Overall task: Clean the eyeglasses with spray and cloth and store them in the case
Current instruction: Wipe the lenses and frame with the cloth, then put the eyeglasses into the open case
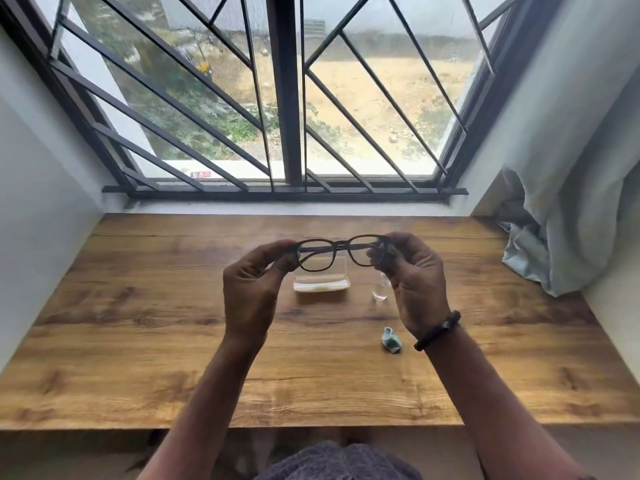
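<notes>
Both forearms reach forward and up from the bottom edge, bare, converging slightly toward the middle. Left hand (250, 289) raised, back of hand toward the camera, fingers curled inward, thumb and fingertips pinched together at the top right of the hand. Right hand (414, 282) raised to the same height, well apart from the left, palm side partly turned to the camera, thumb and fingers pinched at its upper left. Dark braided bracelet (437, 330) circles the right wrist. Wrists bent a little back, hands level with each other, both clear of the surface below.
</notes>
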Motion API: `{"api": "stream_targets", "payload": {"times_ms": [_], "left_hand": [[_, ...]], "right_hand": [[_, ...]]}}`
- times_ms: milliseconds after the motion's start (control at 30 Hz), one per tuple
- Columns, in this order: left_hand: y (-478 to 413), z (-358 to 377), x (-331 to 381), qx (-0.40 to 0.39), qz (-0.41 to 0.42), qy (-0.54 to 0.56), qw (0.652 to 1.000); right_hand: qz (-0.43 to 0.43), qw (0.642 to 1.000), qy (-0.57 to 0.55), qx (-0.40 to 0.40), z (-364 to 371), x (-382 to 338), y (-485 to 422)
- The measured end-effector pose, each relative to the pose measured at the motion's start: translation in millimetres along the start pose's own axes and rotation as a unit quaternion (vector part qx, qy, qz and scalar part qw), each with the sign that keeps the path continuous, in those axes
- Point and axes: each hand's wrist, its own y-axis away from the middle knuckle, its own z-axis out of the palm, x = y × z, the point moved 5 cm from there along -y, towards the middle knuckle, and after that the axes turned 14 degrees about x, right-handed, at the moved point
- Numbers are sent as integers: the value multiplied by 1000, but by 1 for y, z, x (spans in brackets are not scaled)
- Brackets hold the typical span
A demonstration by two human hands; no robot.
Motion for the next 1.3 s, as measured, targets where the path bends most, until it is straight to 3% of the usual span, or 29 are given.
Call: {"api": "stream_targets", "payload": {"times_ms": [433, 600, 867, 1167, 1300], "left_hand": [[-14, 2, -26, -43, -5, -6, 999], [-42, -11, -103, -21, -50, -130, 990], [-50, -13, -221, -73, -169, -343, 921], [-59, 2, -235, -142, -29, -416, 898], [-60, 7, -236, -147, -18, -430, 891]], "right_hand": [[22, 1000, 5, 15, -4, 15, -12], [30, 999, 21, 30, -6, 20, -23], [52, 997, 45, 43, -5, 36, -36], [67, 995, 56, 47, -8, 53, -45], [71, 995, 56, 52, -8, 60, -43]]}}
